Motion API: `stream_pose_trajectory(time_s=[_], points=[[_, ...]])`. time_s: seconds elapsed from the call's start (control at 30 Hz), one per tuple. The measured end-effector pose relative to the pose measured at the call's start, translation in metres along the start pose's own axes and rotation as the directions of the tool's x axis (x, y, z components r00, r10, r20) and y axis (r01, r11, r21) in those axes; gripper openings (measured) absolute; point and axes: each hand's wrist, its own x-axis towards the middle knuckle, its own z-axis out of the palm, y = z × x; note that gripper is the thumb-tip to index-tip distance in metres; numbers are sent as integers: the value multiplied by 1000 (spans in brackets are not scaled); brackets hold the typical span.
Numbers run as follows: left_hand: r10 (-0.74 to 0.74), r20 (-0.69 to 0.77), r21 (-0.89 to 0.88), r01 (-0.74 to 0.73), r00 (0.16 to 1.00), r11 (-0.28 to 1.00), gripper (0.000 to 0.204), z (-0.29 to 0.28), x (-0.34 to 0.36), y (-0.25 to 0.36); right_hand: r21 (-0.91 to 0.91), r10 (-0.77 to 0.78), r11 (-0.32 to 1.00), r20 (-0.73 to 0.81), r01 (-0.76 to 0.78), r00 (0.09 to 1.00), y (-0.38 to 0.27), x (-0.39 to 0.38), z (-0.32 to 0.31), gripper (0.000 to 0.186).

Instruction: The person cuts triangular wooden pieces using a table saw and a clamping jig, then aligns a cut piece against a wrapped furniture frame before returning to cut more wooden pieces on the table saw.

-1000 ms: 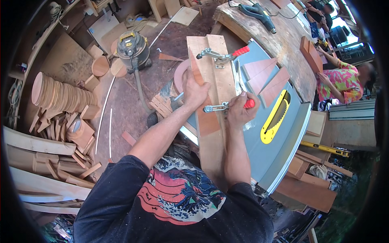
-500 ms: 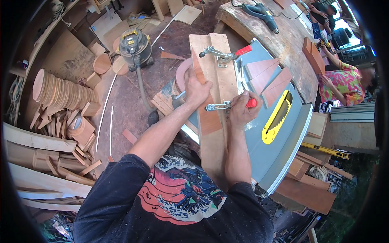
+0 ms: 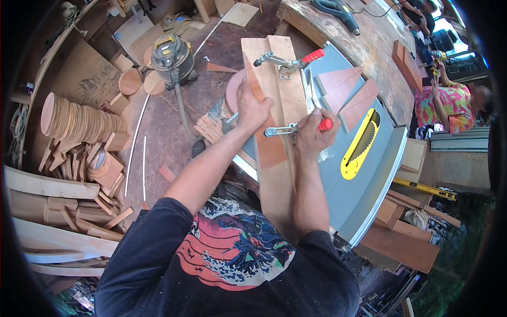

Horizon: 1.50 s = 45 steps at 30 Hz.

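Observation:
A tapered reddish wooden piece (image 3: pixel 270 149) lies along a long pale wooden jig (image 3: pixel 278 174) fitted with two toggle clamps. My left hand (image 3: pixel 252 108) is closed around the narrow part of the tapered piece, thumb on top, most fingers hidden by the wood. My right hand (image 3: pixel 316 132) is closed on the near toggle clamp (image 3: pixel 282 130), by its red handle. Farther off, the other toggle clamp (image 3: pixel 282 63) has a red handle pointing right, with no hand on it. Both the jig and the tapered piece rest over a grey table saw top (image 3: pixel 348 195).
A yellow saw insert (image 3: pixel 349 168) with the blade slot and wedge-shaped boards (image 3: pixel 338 87) are on the saw top. A heat gun (image 3: pixel 338 16) lies on the far bench. Left stand a shop vacuum (image 3: pixel 171 58) and stacked wooden discs (image 3: pixel 79 117). A co-worker (image 3: pixel 443 103) is at right.
The view has shifted slightly, so most things sit a little higher and farther left. My hands keep their holds. The co-worker's hands and arms have moved.

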Motion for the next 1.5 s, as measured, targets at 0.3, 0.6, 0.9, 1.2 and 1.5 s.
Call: stream_pose_trajectory(time_s=[0.3, 0.6, 0.9, 1.2, 1.5], points=[[40, 0, -25, -40, 999, 999, 85, 1, 3, -3, 6, -38, 999, 25, 38, 999, 1, 2, 0, 11], [-55, 114, -27, 58, 992, 998, 90, 1, 8, -7, -19, -24, 1000, 18, 24, 1000, 3, 1, 2, 12], [-46, 116, -21, 49, 992, 999, 90, 2, 11, -13, -97, -91, 991, 11, 92, 996, 12, 3, 2, 11], [-34, 95, -76, 41, 995, 996, 87, 1, 13, -14, -65, -144, 987, 12, 144, 990, 20, 5, 6, 11], [-91, 94, -62, 97, 991, 993, 86, 2, 11, -13, 33, 72, 997, -30, -71, 997, 7, 1, 5, 11]])
